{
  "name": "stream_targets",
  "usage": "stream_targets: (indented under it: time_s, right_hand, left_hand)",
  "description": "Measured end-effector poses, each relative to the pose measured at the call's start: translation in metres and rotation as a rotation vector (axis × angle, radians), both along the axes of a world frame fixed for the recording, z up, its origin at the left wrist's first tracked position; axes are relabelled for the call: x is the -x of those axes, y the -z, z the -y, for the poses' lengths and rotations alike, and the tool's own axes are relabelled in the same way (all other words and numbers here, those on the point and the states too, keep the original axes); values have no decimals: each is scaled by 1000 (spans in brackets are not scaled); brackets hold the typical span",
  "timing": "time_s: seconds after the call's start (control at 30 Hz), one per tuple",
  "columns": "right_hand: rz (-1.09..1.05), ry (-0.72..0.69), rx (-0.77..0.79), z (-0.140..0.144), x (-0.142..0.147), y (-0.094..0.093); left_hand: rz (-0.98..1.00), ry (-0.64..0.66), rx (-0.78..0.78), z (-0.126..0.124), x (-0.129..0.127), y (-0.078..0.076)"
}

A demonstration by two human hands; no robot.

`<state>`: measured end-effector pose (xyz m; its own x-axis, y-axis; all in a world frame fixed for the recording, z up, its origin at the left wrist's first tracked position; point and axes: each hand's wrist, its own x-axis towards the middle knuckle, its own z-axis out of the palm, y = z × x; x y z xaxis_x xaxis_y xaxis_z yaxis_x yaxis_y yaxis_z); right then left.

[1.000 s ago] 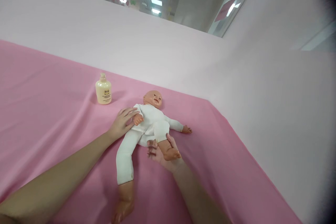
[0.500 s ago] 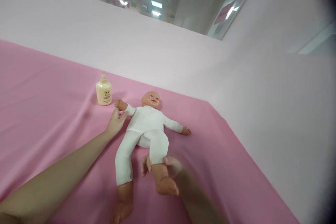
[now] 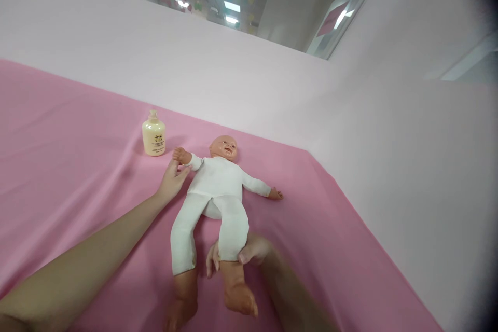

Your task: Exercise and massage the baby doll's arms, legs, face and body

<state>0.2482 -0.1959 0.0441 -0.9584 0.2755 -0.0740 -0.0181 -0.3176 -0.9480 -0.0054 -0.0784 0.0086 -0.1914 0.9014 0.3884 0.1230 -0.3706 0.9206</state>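
Note:
A baby doll (image 3: 216,179) in a white cloth suit lies on its back, head away from me and feet toward me. My left hand (image 3: 171,182) is at the doll's arm on the left, its thumb and fingers around the wrist just below the doll's hand (image 3: 181,155). Under the doll's leg on the right (image 3: 233,233), my right hand (image 3: 254,250) wraps round the lower part of the white cloth. Its thumb lies on the near side and its fingertips show between the two legs.
A pump bottle of cream-coloured liquid (image 3: 154,137) stands upright left of the doll's head. A pink sheet (image 3: 97,140) with folds covers the surface. White walls (image 3: 389,155) border it behind and on the right, with a window or mirror (image 3: 249,0) above.
My right hand has lowered the doll's leg toward me, and its foot now sits lower in the view. The doll's hand at my left hand has shifted slightly right.

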Motion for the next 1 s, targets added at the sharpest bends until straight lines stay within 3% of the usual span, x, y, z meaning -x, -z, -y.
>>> stream_targets:
  time_s: [0.1,0.17,0.27,0.37,0.57,0.73,0.93,1.0]
  right_hand:
    - [-175,112,38,1,-2,11]
    - [-260,307,83,-1,-3,17]
    - [-213,645,207,-9,-7,21]
    - [-116,787,315,-16,-9,23]
    - [-158,696,250,-15,-8,24]
    - [-238,498,134,0,-3,14]
    - [187,500,34,11,-2,4]
    - [224,518,32,11,-3,4]
  left_hand:
    - [-211,14,-130,3,-1,2]
    - [-352,40,-199,5,-2,4]
    - [-517,102,-234,9,-3,6]
    - [-574,134,-254,10,-2,7]
    - [-502,127,-236,8,-3,6]
    - [-213,64,-150,1,-5,9]
    - [207,-10,119,-9,-4,16]
    - [282,-22,168,-11,-3,17]
